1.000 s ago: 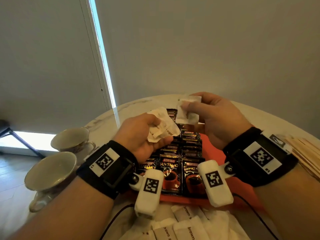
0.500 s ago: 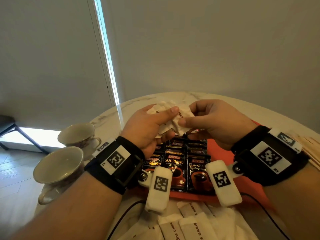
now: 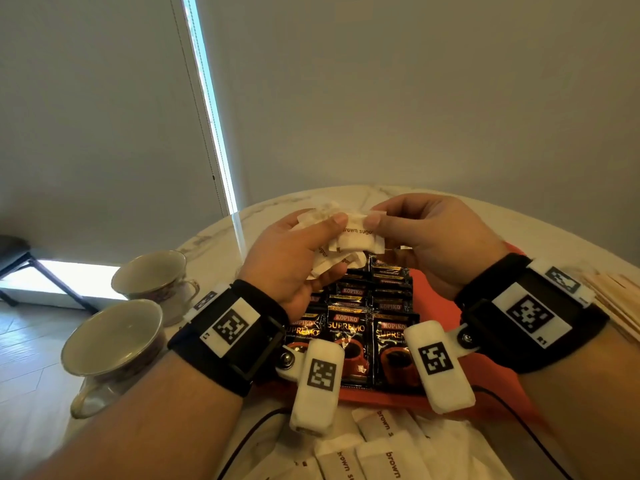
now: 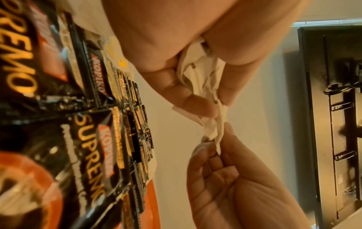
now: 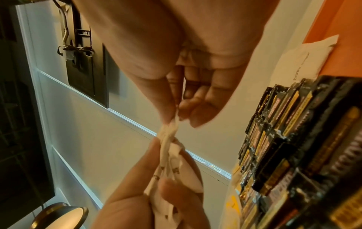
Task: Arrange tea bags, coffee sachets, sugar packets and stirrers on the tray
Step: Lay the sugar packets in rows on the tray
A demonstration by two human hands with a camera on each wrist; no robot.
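Above tray [image 3: 440, 299] | left hand [image 3: 294, 258], right hand [image 3: 429, 244] both pinching sugar packets [image 3: 353, 237] | coffee sachets [image 3: 349, 327] below

white sugar packets [image 3: 356, 237] | black-gold coffee sachets [image 3: 349, 337] | orange tray [image 3: 440, 292]

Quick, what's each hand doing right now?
Left hand: fingers curled round a bunch of brown sugar packets.
Right hand: thumb and fingers pinching the end of the same packets.

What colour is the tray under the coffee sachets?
Orange-red; the tray shows best in the head view, beneath the black coffee sachets.
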